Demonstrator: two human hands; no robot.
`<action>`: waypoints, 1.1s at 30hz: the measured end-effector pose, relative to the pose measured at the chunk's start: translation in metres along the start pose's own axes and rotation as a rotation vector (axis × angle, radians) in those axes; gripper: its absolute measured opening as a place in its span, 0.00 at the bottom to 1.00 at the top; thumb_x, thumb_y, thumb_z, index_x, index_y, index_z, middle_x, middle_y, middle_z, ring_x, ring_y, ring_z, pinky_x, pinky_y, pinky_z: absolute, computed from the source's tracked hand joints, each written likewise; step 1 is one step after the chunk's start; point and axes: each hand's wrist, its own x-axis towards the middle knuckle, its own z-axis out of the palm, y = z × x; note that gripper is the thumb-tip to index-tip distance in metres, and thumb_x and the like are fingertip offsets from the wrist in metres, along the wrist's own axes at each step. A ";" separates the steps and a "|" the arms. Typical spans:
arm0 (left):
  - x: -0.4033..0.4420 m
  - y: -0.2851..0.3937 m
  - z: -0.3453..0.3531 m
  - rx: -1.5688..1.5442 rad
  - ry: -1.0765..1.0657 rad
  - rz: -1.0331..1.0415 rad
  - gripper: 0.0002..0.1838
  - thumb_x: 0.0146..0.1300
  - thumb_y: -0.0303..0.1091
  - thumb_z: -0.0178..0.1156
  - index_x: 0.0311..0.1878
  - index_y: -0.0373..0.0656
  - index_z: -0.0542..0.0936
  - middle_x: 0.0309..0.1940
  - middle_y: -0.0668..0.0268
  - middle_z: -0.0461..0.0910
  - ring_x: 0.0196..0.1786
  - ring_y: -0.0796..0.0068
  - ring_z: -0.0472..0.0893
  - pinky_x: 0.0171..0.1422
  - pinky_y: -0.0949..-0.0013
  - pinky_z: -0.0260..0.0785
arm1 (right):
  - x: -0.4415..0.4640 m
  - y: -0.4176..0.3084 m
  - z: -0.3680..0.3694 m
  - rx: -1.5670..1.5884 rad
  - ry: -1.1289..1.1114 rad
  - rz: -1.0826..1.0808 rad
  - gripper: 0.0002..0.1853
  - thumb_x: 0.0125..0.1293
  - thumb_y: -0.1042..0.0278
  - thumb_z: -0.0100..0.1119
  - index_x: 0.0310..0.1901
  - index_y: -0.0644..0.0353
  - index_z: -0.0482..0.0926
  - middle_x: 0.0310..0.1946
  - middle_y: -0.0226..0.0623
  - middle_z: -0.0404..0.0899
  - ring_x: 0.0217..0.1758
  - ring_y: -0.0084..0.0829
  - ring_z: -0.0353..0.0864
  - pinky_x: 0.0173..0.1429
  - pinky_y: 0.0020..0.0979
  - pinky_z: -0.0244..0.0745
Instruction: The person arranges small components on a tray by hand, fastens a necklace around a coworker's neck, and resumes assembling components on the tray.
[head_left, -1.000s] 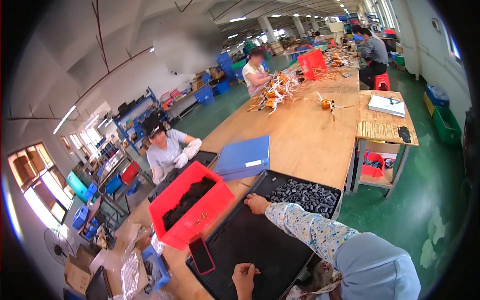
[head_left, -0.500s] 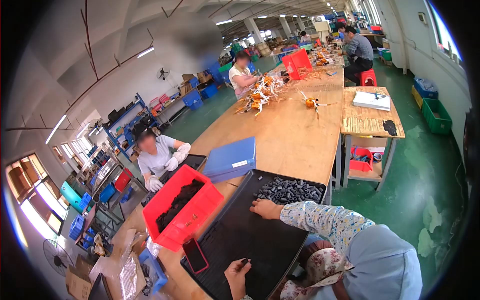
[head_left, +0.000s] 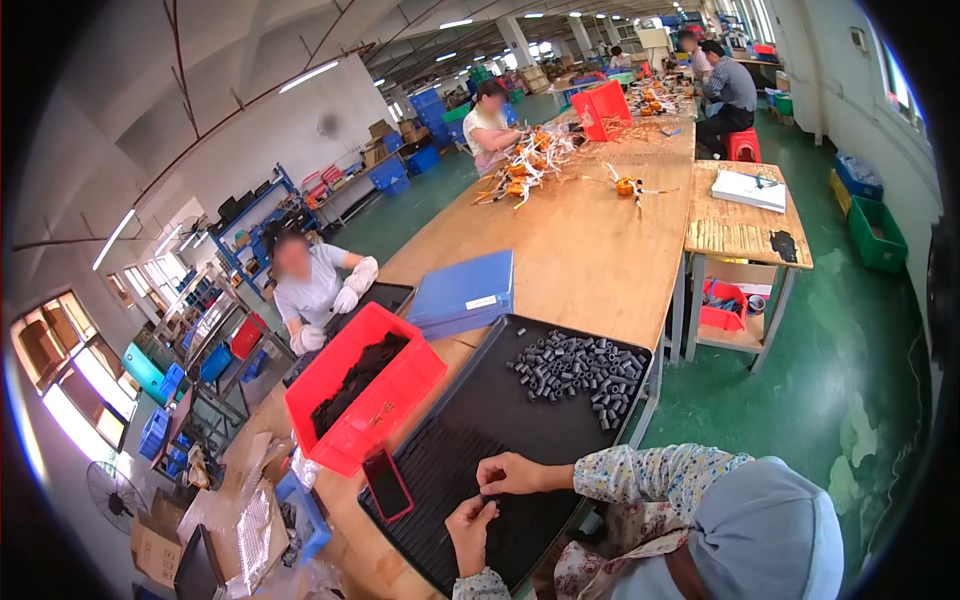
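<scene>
My left hand [head_left: 471, 530] is closed in a pinch over the lower part of the black tray [head_left: 480, 405]. Close beside it, fingertips nearly meeting, my right hand [head_left: 512, 474] is pinched too. Whatever sits between the fingers is small and dark, and I cannot make it out. Dark strips lie in rows on the tray near both hands. At the tray's far right is a pile of short black tubes [head_left: 575, 368]. A phone with a red edge [head_left: 387, 486] rests at the tray's left edge. Left of the tray stands a red bin [head_left: 400, 385] holding dark pieces.
A blue box [head_left: 462, 292] lies beyond the tray. Across the table [head_left: 590, 260] a person in white gloves [head_left: 312, 285] sits, and another person [head_left: 488, 128] is behind orange coils with white leads [head_left: 535, 160]. A small side table [head_left: 745, 225] stands at right.
My right hand has left the tube pile and come down beside my left hand. The tubes that it partly covered now show. The view has shifted a little.
</scene>
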 end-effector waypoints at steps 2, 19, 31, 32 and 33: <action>-0.001 0.003 0.000 0.012 0.023 -0.005 0.08 0.62 0.21 0.64 0.43 0.29 0.82 0.32 0.64 0.83 0.33 0.77 0.81 0.42 0.76 0.76 | -0.001 -0.011 -0.006 -0.284 -0.042 -0.095 0.05 0.65 0.73 0.65 0.39 0.61 0.78 0.34 0.31 0.83 0.39 0.21 0.81 0.46 0.28 0.77; 0.006 0.009 -0.005 0.576 0.195 0.326 0.14 0.52 0.29 0.75 0.43 0.41 0.86 0.36 0.65 0.83 0.26 0.78 0.77 0.33 0.75 0.72 | 0.078 0.024 -0.052 -0.195 0.629 0.000 0.04 0.56 0.76 0.68 0.33 0.65 0.86 0.25 0.34 0.84 0.30 0.20 0.82 0.37 0.26 0.77; 0.004 0.001 0.006 0.714 0.053 0.383 0.17 0.43 0.32 0.79 0.39 0.42 0.87 0.37 0.68 0.81 0.28 0.77 0.75 0.33 0.73 0.71 | 0.133 0.066 -0.052 -0.987 0.487 -0.010 0.08 0.59 0.70 0.62 0.41 0.53 0.84 0.39 0.46 0.79 0.50 0.50 0.77 0.51 0.46 0.75; 0.004 0.003 0.006 0.688 0.048 0.361 0.17 0.43 0.32 0.79 0.39 0.42 0.87 0.37 0.68 0.81 0.29 0.77 0.76 0.34 0.73 0.72 | 0.131 0.066 -0.053 -1.041 0.438 0.001 0.09 0.59 0.70 0.62 0.42 0.52 0.84 0.42 0.45 0.79 0.52 0.49 0.76 0.53 0.45 0.75; 0.004 0.005 0.007 0.662 0.044 0.340 0.17 0.43 0.31 0.79 0.39 0.42 0.87 0.38 0.67 0.82 0.29 0.77 0.77 0.34 0.73 0.72 | 0.128 0.066 -0.055 -1.046 0.443 0.002 0.09 0.59 0.70 0.62 0.42 0.52 0.84 0.42 0.45 0.79 0.52 0.49 0.76 0.53 0.45 0.75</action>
